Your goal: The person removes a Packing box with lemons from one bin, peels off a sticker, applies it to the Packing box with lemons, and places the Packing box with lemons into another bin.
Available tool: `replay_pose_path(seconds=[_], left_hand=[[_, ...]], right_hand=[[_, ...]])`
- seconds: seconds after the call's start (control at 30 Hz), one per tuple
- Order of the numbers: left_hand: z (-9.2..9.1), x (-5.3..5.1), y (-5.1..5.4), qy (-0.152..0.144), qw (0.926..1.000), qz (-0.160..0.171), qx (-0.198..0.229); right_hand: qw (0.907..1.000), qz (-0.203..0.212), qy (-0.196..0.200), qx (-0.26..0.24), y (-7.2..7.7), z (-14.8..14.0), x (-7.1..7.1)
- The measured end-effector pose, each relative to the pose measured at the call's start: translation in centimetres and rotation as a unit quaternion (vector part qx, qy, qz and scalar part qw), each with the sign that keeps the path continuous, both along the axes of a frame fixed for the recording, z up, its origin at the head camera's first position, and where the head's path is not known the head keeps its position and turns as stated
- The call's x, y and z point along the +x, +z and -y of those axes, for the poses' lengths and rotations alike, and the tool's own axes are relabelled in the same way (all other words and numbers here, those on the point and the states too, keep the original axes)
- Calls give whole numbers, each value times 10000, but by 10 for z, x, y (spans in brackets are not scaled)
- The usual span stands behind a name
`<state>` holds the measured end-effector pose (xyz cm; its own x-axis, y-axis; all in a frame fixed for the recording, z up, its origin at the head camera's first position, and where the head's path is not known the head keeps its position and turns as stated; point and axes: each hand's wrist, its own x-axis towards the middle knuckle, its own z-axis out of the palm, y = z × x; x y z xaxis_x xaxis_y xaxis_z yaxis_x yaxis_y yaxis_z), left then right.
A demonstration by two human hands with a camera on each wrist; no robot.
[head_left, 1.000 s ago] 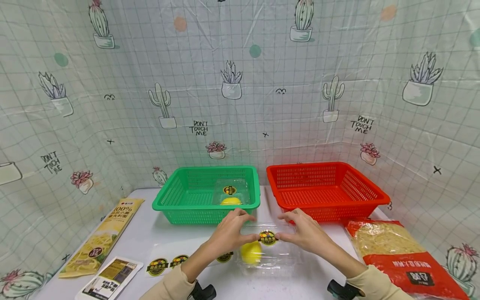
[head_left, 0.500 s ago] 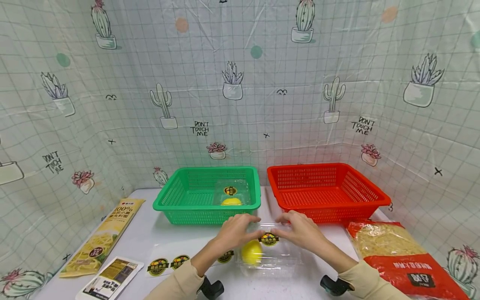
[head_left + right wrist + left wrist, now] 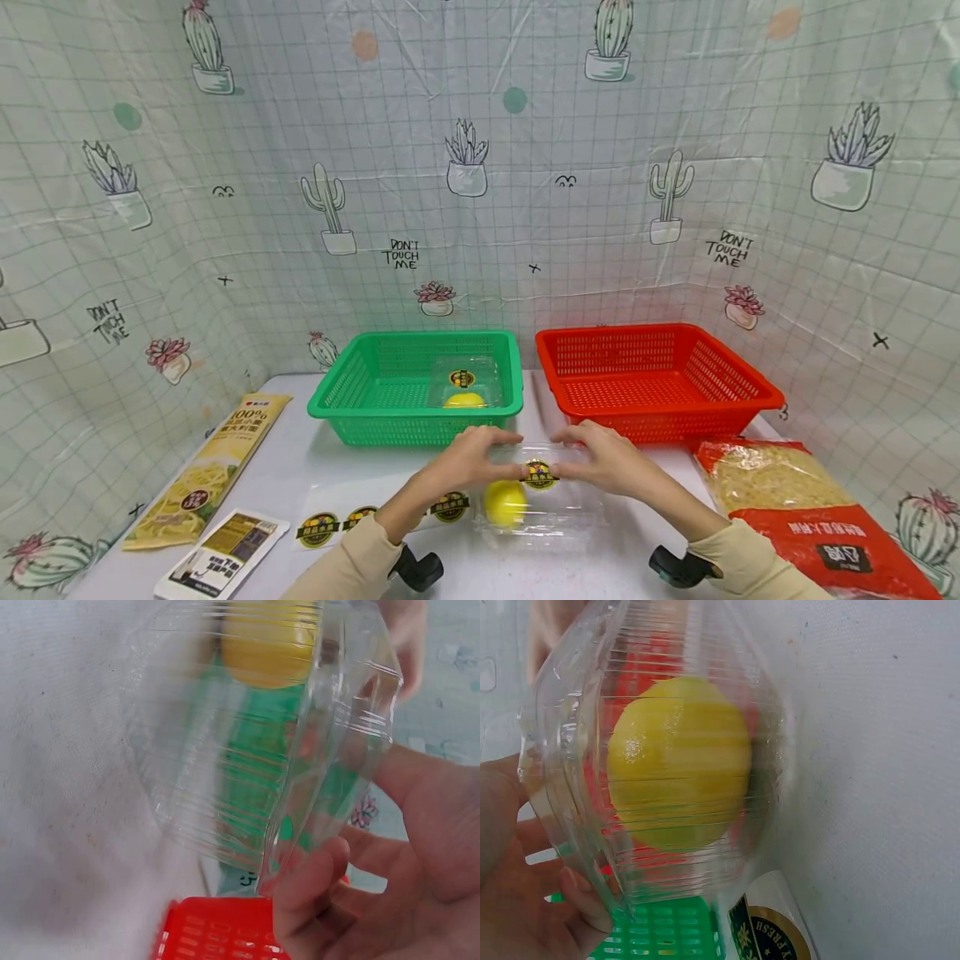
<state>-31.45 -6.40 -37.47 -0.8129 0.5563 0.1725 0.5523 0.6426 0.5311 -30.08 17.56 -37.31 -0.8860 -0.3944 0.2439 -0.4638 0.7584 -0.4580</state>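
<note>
A clear plastic clamshell box (image 3: 562, 504) lies closed on the table in the head view, with a yellow lemon (image 3: 506, 503) in its left side. A black and gold label (image 3: 539, 474) sits on its lid. My left hand (image 3: 468, 460) holds the box's left part, and my right hand (image 3: 611, 462) holds its right part. Both thumbs rest on the lid beside the label. In the left wrist view, curled fingers (image 3: 585, 900) touch the box's rim next to the lemon (image 3: 679, 765). The right wrist view has curled fingers (image 3: 315, 874) at the other end.
Behind the box stand a green basket (image 3: 412, 414), holding another labelled lemon box (image 3: 483, 379), and a red basket (image 3: 667, 412). A label sheet (image 3: 318, 496), a yellow pasta packet (image 3: 202, 475) and a white packet (image 3: 221, 554) lie left; a red pasta bag (image 3: 817, 517) lies right.
Both hands have shifted slightly towards each other over the lid, their thumbs now closer to the label. The box has stayed in place.
</note>
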Motion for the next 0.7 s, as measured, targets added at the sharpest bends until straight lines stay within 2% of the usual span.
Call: replay_pose_path(seconds=[0.13, 0.33, 0.47, 0.63, 0.7], left_hand=[[-1, 3, 0, 98, 9996, 150, -198], [-4, 9, -2, 324, 9980, 40, -543], [-3, 9, -3, 261, 9987, 21, -428], [0, 3, -3, 18, 10000, 31, -39], [0, 1, -3, -15, 10000, -26, 79]], right_hand=[[9995, 313, -59, 41, 0, 0, 4], [9981, 508, -289, 191, 0, 8, 10], [9983, 516, -198, 162, 0, 7, 9], [9995, 288, 142, -19, 2, 0, 5], [9997, 190, 130, -30, 3, 1, 4]])
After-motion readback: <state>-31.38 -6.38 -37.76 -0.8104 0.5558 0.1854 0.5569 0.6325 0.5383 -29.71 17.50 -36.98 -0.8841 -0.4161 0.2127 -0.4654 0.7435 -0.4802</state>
